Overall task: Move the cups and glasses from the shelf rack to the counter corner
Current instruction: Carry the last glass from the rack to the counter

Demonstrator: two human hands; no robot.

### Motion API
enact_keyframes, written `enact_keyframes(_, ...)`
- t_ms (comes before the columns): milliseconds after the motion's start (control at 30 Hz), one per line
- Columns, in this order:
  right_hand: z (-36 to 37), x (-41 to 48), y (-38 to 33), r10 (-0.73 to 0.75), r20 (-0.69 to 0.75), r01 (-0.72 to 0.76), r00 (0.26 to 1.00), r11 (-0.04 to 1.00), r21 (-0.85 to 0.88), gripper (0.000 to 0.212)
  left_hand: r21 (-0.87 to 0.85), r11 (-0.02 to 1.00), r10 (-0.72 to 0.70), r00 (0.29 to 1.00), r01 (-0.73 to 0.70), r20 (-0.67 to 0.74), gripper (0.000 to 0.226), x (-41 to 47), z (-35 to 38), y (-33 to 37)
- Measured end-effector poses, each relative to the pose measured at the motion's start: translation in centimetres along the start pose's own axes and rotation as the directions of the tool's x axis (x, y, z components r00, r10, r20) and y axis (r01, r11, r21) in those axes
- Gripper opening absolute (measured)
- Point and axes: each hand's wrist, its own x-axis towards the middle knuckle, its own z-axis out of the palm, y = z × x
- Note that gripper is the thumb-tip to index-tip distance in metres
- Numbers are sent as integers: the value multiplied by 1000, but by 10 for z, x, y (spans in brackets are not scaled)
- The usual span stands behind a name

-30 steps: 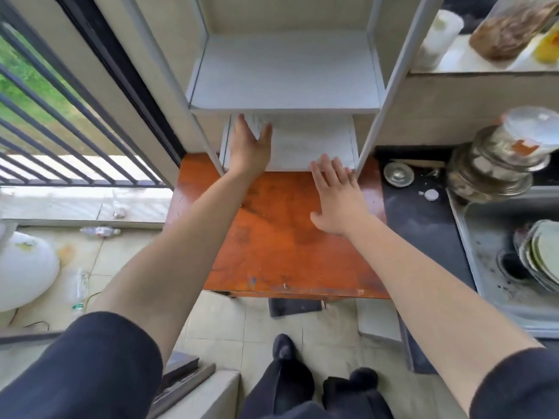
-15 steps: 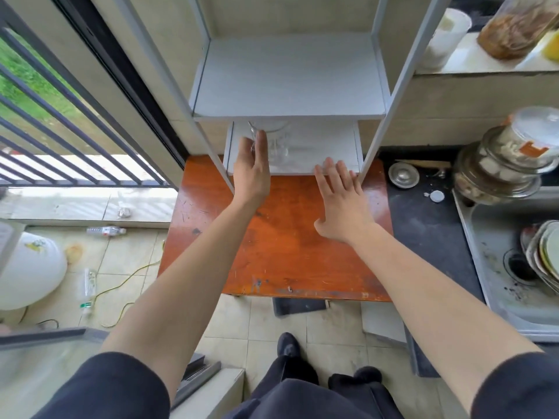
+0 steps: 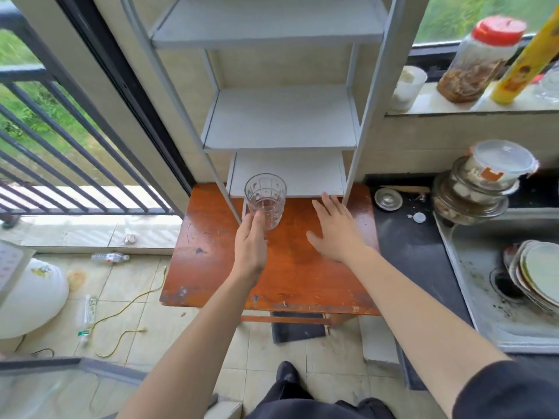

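Note:
My left hand (image 3: 249,246) grips a clear patterned glass (image 3: 265,199) near its base and holds it upright above the orange table (image 3: 290,276), just in front of the white shelf rack (image 3: 281,116). The rack's visible shelves are bare. My right hand (image 3: 334,228) hovers flat over the table, fingers spread, holding nothing, close to the rack's lowest shelf.
A black counter (image 3: 414,252) lies to the right, with a small metal lid (image 3: 388,199), stacked lidded containers (image 3: 481,182) and a sink holding plates (image 3: 535,273). Jars (image 3: 481,58) line the window ledge. A railing and littered tile floor (image 3: 121,297) lie to the left.
My left hand has drawn the glass out from the lowest shelf toward me, and it now hangs over the table. The view has tilted upward, showing more of the rack.

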Motion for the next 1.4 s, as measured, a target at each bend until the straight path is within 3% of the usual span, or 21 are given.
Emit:
enact_keyframes(100,13,-41,17,140,-101,-123,985,980,160,65,18,999,38,997,-39,61,36,-19,13,-9)
enact_keyframes(267,24,-123,84,396,-108,-380,912,913,148,62,19,995,89,963,-96,253,40,-42,71,-8)
enact_keyframes(400,5,-203,145,614,-185,-594,767,789,156,65,-11,987,151,882,-163,446,34,-72,144,3)
enact_keyframes(567,-41,-314,204,774,-308,-739,553,627,248,71,-97,964,250,721,-248,646,30,-146,240,47)
enact_keyframes(700,-73,-409,242,826,-415,-782,381,528,332,74,-162,943,306,560,-292,770,29,-229,309,76)
enact_keyframes(833,-86,-520,281,857,-440,-799,269,453,395,75,-229,917,355,406,-326,842,32,-332,375,89)
enact_keyframes(1000,-82,-668,329,886,-444,-835,134,342,431,70,-186,960,239,268,-207,933,32,-461,460,74)
enact_keyframes(1133,-75,-770,366,923,-385,-871,15,202,448,69,-124,956,175,178,-266,968,36,-549,515,60)
enact_keyframes(1400,-60,-909,451,940,-314,-875,-129,41,482,63,-99,949,94,-33,-299,995,34,-689,636,26)
